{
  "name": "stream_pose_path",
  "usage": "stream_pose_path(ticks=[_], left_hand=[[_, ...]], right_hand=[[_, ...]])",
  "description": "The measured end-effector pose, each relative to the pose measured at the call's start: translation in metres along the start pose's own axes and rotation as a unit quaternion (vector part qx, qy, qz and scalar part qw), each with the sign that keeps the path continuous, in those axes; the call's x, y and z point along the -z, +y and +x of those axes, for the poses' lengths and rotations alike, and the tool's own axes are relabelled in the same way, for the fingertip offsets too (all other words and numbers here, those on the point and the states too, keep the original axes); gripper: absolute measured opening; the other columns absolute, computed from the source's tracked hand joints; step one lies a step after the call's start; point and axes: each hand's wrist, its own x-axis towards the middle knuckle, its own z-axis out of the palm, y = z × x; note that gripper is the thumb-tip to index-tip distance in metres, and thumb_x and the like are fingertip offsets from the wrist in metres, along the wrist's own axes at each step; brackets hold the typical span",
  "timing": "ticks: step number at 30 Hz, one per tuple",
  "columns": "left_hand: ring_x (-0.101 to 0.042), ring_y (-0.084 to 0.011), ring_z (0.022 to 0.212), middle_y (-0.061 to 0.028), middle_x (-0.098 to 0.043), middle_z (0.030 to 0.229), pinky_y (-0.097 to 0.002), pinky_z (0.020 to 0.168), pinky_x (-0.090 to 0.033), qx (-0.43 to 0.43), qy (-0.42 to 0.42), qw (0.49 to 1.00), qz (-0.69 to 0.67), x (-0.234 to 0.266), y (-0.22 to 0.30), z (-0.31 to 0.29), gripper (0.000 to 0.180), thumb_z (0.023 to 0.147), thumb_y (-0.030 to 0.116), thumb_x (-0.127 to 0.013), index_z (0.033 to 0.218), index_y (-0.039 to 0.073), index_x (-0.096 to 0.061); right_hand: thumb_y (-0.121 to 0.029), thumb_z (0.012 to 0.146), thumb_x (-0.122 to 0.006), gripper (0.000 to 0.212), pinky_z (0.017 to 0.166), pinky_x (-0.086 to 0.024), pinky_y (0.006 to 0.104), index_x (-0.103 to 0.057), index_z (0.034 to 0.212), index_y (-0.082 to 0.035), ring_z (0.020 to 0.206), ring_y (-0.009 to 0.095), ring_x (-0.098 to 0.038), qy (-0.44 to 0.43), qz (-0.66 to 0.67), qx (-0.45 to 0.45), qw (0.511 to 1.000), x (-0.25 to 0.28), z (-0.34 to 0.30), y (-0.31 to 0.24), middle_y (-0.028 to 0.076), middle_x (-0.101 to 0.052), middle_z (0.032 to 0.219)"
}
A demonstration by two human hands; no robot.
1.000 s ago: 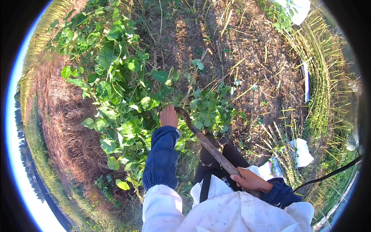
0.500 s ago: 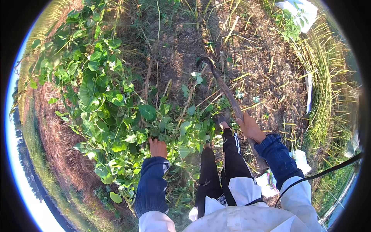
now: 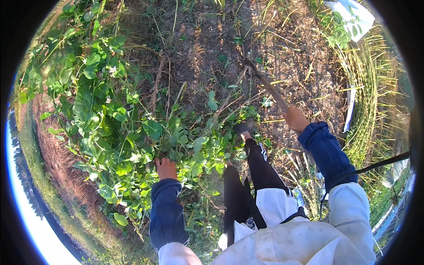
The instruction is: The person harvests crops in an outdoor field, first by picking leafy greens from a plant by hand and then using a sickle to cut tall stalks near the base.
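My right hand (image 3: 295, 118) is closed around the wooden handle of a sickle (image 3: 273, 90). The tool points away from me to the far left, over bare soil, and its dark blade is seen nearly edge-on. On the left, my left hand (image 3: 166, 169) reaches into a thick mass of leafy green vines (image 3: 104, 141). Its fingers are curled at the stems, partly hidden among the leaves, and seem to grip them. Some cut-looking trailing stems and leaves (image 3: 212, 102) lie between the two hands, beyond my feet.
Dry soil with scattered stalks (image 3: 194, 48) stretches ahead. My legs (image 3: 260, 170) stand at the edge of the vines. At the right lies a long band of yellow-green stalks (image 3: 369, 101), with a white sheet (image 3: 351, 17) at its far end. Brown dry grass (image 3: 59, 145) borders the left.
My right hand has moved farther away and to the right. The sickle has turned, so its curved blade shows less. My left hand stays at the vines, slightly more to the left in view.
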Motion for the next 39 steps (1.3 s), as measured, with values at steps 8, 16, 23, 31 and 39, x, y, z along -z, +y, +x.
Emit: stream_pose_path(ticks=[8, 16, 23, 31, 39], left_hand=[[-0.043, -0.0224, 0.117, -0.0037, -0.059, 0.11, -0.0553, 0.11, -0.013, 0.006, -0.038, 0.998, 0.046, -0.006, -0.002, 0.005, 0.022, 0.086, 0.021, -0.051, 0.095, 0.019, -0.071], [-0.036, -0.026, 0.127, -0.0095, -0.049, 0.127, -0.0555, 0.111, -0.011, -0.087, -0.066, 0.991, 0.071, -0.013, -0.009, -0.016, 0.027, 0.086, 0.023, -0.056, 0.111, 0.017, -0.064], [-0.036, -0.0255, 0.127, -0.0099, -0.048, 0.13, -0.0548, 0.111, -0.012, -0.086, -0.098, 0.99, 0.048, 0.007, -0.011, -0.023, 0.033, 0.081, 0.028, -0.062, 0.113, 0.018, -0.062], [-0.04, -0.0243, 0.122, -0.0098, -0.052, 0.124, -0.0542, 0.11, -0.015, -0.054, -0.035, 0.998, -0.008, -0.002, -0.007, -0.02, 0.025, 0.081, 0.021, -0.056, 0.101, 0.012, -0.067], [-0.043, -0.0214, 0.118, -0.0066, -0.055, 0.119, -0.0513, 0.109, -0.019, -0.036, 0.022, 0.999, -0.008, -0.017, -0.022, -0.02, 0.017, 0.08, 0.015, -0.055, 0.088, 0.011, -0.07]], right_hand=[[-0.03, 0.09, -0.052, 0.035, 0.063, -0.046, 0.05, -0.045, 0.092, 0.004, 0.07, 0.046, -0.059, -0.09, 0.189, -0.163, 0.964, 0.109, -0.195, 0.002, 0.029, -0.058, 0.073], [-0.026, 0.09, -0.055, 0.031, 0.052, -0.041, 0.0518, -0.042, 0.094, 0.002, 0.062, 0.046, -0.056, 0.115, -0.024, -0.077, 0.99, 0.055, -0.22, 0.025, 0.027, -0.056, 0.063], [-0.025, 0.094, -0.051, 0.027, 0.041, -0.04, 0.0352, -0.045, 0.099, 0.002, 0.043, 0.021, -0.052, -0.026, 0.343, -0.021, 0.939, 0.041, -0.152, -0.067, 0.016, -0.056, 0.063], [-0.031, 0.094, -0.047, 0.033, 0.039, -0.044, 0.0294, -0.049, 0.103, 0.001, 0.043, 0.018, -0.054, -0.228, 0.342, 0.037, 0.911, -0.006, -0.028, -0.169, 0.009, -0.058, 0.064], [-0.037, 0.093, -0.048, 0.046, 0.052, -0.049, 0.0449, -0.044, 0.105, 0.008, 0.059, 0.034, -0.061, -0.267, 0.009, 0.189, 0.945, 0.005, 0.03, -0.15, 0.022, -0.06, 0.072]])
